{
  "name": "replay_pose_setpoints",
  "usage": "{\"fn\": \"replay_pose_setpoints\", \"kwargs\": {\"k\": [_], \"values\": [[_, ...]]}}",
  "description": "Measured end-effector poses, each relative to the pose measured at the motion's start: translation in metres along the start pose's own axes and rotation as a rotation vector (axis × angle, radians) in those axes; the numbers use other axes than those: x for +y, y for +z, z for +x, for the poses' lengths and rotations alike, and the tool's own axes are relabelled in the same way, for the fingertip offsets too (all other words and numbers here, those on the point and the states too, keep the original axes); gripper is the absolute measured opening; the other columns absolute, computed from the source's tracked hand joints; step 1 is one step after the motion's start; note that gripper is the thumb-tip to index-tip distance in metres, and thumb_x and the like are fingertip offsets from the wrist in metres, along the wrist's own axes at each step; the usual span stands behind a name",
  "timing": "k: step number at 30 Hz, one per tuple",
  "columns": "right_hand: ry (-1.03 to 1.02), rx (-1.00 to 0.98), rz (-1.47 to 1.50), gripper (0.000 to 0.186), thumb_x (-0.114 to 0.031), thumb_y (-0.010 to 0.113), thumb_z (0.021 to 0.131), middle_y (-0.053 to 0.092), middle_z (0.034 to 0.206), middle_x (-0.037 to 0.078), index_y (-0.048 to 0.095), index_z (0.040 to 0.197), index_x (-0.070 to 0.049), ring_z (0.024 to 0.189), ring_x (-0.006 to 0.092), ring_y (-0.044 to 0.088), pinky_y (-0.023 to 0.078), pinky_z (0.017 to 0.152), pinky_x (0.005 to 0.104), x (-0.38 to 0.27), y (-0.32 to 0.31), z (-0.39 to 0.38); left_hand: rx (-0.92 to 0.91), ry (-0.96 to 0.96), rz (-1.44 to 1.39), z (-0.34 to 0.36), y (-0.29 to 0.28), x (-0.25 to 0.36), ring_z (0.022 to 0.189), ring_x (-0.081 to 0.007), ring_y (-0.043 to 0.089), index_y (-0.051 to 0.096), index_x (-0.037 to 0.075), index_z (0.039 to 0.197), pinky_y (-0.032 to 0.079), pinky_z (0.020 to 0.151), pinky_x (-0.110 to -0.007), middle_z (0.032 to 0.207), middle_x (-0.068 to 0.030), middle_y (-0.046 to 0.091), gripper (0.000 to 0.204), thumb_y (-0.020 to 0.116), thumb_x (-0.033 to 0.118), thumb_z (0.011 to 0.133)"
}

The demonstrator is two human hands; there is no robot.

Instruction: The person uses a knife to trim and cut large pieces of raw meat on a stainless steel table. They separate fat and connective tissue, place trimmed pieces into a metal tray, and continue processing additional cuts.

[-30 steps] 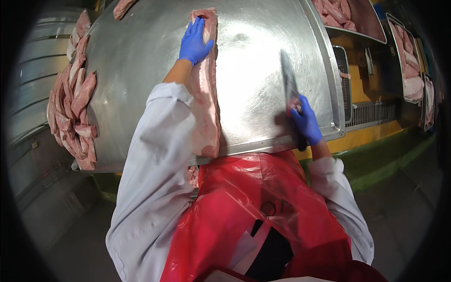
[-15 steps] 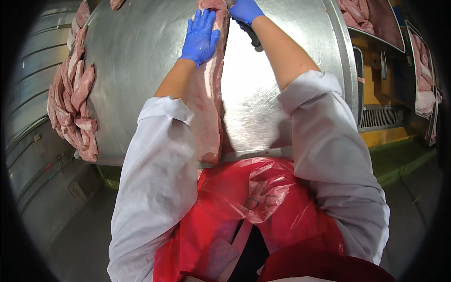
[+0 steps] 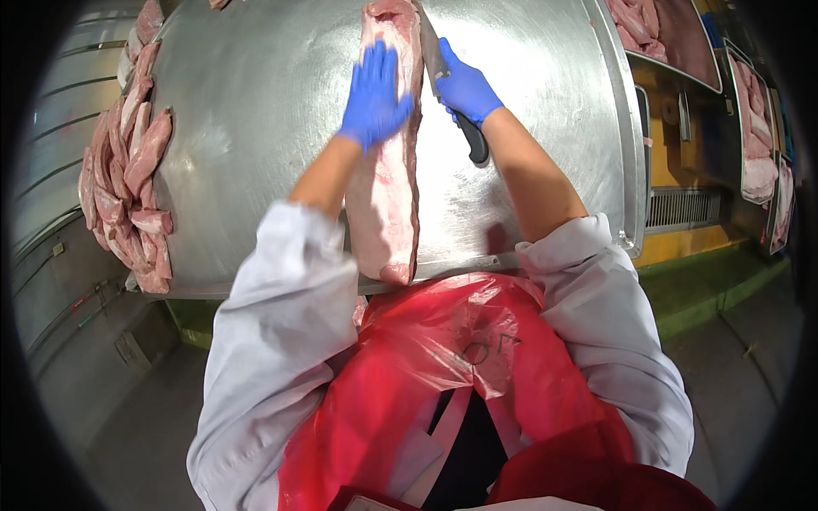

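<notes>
A long slab of pale pink meat [image 3: 383,204] lies lengthwise in front of me on the metal table. On its upper half my blue-gloved left hand [image 3: 373,100] rests flat, its fingers stretched toward the far end. My right hand [image 3: 467,85], gloved in blue too, grips a knife [image 3: 474,143] just right of the slab. The black handle sticks out below that hand, and the blade points away from me along the slab's right edge. Whether the blade touches the meat I cannot tell.
The steel table [image 3: 239,128] has a raised rim on its right. A heap of meat strips [image 3: 128,187] sits at its left edge. Beyond the right rim stand a tray of meat [image 3: 637,30] and another tray [image 3: 757,136]. A floor grate [image 3: 684,209] lies lower right.
Both hands have come nearer to me, the right with the knife in it. More of the blade and of the slab's far end shows now. The left hand stays flat on the meat.
</notes>
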State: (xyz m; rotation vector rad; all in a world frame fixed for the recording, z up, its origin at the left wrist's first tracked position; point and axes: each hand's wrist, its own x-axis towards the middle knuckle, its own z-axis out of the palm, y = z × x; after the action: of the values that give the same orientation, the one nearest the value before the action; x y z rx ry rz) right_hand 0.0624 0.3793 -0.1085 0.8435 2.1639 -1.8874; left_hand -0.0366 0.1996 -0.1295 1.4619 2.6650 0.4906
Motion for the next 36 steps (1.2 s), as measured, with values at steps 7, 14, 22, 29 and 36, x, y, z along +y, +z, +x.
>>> {"fn": "replay_pose_setpoints", "kwargs": {"k": [7, 14, 22, 29, 36], "values": [[-0.099, 0.030, -0.262, 0.076, -0.015, 0.045, 0.096, 0.068, 0.081, 0.024, 0.006, 0.161, -0.019, 0.065, 0.0340, 0.067, 0.055, 0.069, 0.0439, 0.037, 0.059, -0.041, 0.046, -0.009, -0.121, -0.062, 0.000, 0.019, 0.152, -0.0409, 0.013, 0.025, 0.000, 0.155, 0.010, 0.122, -0.055, 0.163, -0.0257, 0.018, 0.091, 0.057, 0.037, 0.078], [0.012, -0.071, -0.391, 0.086, -0.014, 0.049, 0.088, 0.066, 0.112, 0.033, 0.003, 0.161, -0.014, 0.101, 0.0424, 0.067, 0.052, 0.092, 0.0479, 0.015, 0.077, -0.071, 0.046, -0.045, -0.023, -0.032, 0.009, -0.019, 0.153, -0.0393, 0.013, 0.024, 0.001, 0.156, 0.011, 0.123, -0.053, 0.164, -0.0235, 0.016, 0.088, 0.060, 0.032, 0.082], [-0.117, 0.021, -0.454, 0.089, -0.013, 0.052, 0.084, 0.070, 0.101, 0.029, 0.005, 0.160, -0.009, 0.085, 0.0386, 0.071, 0.057, 0.079, 0.0429, 0.005, 0.083, -0.012, 0.048, -0.164, -0.013, -0.091, -0.001, -0.004, 0.152, -0.0397, 0.013, 0.029, 0.000, 0.152, 0.011, 0.122, -0.056, 0.164, -0.0229, 0.014, 0.079, 0.055, 0.035, 0.086], [-0.081, -0.098, -0.387, 0.085, -0.014, 0.048, 0.090, 0.070, 0.099, 0.029, -0.002, 0.160, -0.009, 0.082, 0.0381, 0.071, 0.057, 0.076, 0.0427, 0.030, 0.116, -0.085, 0.091, -0.148, -0.048, -0.104, 0.002, -0.020, 0.153, -0.0390, 0.011, 0.027, 0.000, 0.154, 0.010, 0.122, -0.055, 0.165, -0.0229, 0.011, 0.081, 0.054, 0.039, 0.087], [0.003, -0.120, -0.160, 0.079, -0.011, 0.045, 0.095, 0.063, 0.071, 0.014, 0.000, 0.160, -0.011, 0.050, 0.0213, 0.059, 0.052, 0.050, 0.0361, 0.067, 0.152, -0.203, 0.105, -0.190, -0.001, -0.101, 0.008, -0.013, 0.154, -0.0372, 0.010, 0.024, 0.000, 0.156, 0.010, 0.122, -0.055, 0.165, -0.0230, 0.010, 0.081, 0.049, 0.040, 0.091]]}}
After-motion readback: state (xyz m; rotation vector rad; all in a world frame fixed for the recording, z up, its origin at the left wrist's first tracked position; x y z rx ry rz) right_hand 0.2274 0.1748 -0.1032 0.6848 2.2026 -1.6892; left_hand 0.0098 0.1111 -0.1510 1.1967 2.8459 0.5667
